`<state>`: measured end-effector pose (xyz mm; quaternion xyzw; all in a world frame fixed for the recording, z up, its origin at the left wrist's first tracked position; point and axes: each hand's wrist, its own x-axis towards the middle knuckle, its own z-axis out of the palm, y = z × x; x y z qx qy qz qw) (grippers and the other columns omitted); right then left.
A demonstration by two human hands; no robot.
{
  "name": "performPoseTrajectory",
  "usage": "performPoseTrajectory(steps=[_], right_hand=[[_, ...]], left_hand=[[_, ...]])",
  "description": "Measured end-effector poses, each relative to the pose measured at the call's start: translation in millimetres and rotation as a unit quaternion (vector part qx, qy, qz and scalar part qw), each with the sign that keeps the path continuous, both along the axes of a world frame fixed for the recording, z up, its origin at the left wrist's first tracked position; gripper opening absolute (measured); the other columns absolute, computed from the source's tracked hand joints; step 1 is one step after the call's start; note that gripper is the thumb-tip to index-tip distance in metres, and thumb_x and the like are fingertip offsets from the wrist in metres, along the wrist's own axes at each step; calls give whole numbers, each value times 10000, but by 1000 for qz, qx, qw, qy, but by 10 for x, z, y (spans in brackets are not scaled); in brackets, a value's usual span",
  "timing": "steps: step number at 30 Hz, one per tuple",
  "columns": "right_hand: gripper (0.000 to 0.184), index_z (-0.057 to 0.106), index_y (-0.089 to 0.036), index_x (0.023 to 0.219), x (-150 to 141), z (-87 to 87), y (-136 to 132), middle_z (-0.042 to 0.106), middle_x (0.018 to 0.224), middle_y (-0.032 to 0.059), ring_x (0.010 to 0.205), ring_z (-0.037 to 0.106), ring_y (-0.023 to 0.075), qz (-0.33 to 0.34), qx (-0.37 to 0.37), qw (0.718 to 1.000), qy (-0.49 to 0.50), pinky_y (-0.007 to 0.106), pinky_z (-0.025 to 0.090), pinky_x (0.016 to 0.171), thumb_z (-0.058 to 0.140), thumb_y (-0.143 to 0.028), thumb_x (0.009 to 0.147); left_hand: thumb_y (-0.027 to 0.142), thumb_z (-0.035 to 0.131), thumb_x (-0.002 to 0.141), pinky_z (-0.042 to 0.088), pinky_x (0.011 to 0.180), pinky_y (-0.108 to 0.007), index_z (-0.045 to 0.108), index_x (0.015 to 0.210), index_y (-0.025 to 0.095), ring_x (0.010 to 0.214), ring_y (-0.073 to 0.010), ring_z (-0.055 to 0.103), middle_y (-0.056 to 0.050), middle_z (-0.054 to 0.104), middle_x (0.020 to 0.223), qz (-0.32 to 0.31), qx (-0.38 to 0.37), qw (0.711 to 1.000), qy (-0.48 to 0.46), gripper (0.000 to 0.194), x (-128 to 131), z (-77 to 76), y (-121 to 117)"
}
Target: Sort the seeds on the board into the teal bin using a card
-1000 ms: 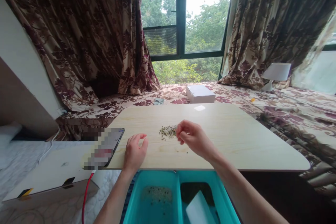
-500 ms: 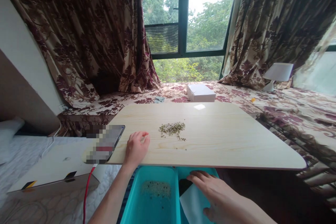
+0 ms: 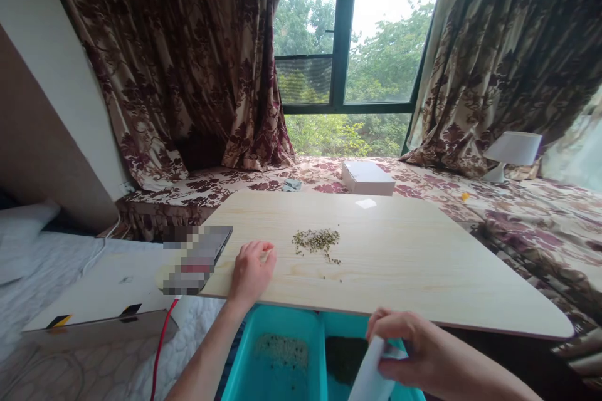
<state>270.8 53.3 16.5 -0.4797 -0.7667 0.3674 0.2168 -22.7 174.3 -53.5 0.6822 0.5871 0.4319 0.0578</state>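
My right hand grips a piece of white paper, bent into a curve, above the right compartment of a teal two-part bin. Dark small grains lie in that compartment, partly hidden by the paper. In the left compartment are pale grains with a few dark ones among them. My left hand rests on the table, fingers loosely curled and thumb apart, holding nothing. To its right lies a loose scatter of small greenish-brown beans, with a few strays nearer the table's front edge.
A phone with a red cable lies at the table's left end. Beside it on the bed is a large pale box. A white box and a lamp stand on the window seat beyond.
My right hand has lifted the white paper upward in the bin's right compartment, uncovering more of the dark grains. My left hand stays on the table. The view has shifted slightly.
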Motion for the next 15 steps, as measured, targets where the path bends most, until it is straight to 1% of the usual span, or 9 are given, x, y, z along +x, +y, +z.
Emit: performPoseTrajectory(steps=[1,3,4,7,9,11,13,15], right_hand=[[89,677,-180,694,86,78,29,697,771,35,698,645,177,-22,-3,999,42,246,520,631,652,-265,712],[172,667,-187,722,273,202,118,692,696,40,671,651,197,-93,8,987,130,265,531,582,657,-358,733],[208,669,-194,792,370,243,171,703,716,45,682,660,210,-136,22,975,176,279,541,582,687,-384,708],[490,636,-217,997,632,271,321,728,758,51,672,676,229,-272,67,918,280,305,565,573,799,-408,576],[693,570,-249,1141,749,220,394,737,803,37,671,682,220,-338,81,879,326,302,573,574,840,-394,519],[767,542,-266,1178,800,127,455,733,829,19,679,685,203,-371,106,848,364,295,579,593,857,-390,490],[728,564,-256,1134,797,6,516,719,815,0,684,684,190,-383,147,823,393,301,584,625,860,-393,483],[640,600,-234,1044,771,-119,569,705,783,-14,676,683,184,-395,183,802,409,314,587,650,857,-403,483]], left_hand=[[301,472,811,454,897,-380,639,825,208,948,-227,576,-49,672,885,-1,3,1000,0,191,2,1,-2],[303,469,811,460,888,-385,636,817,207,942,-231,577,-53,671,879,-2,13,1000,-1,193,6,1,-6],[304,467,811,462,886,-388,636,813,206,941,-233,577,-54,671,877,-2,17,1000,-2,195,8,-1,-7],[308,464,814,464,882,-394,631,808,205,938,-237,577,-56,672,876,0,20,1000,-2,196,10,-9,-6],[311,465,815,463,883,-394,627,808,207,938,-237,575,-54,673,878,-2,18,1000,0,193,8,-18,-2],[313,465,814,462,883,-392,624,802,208,941,-238,575,-53,674,878,-5,20,1000,4,190,5,-27,4],[315,463,813,461,882,-390,622,794,210,940,-239,576,-52,674,874,-7,25,1000,8,191,2,-35,10],[315,459,811,460,880,-390,621,790,211,929,-239,579,-51,673,863,-7,30,999,10,194,0,-40,13]])
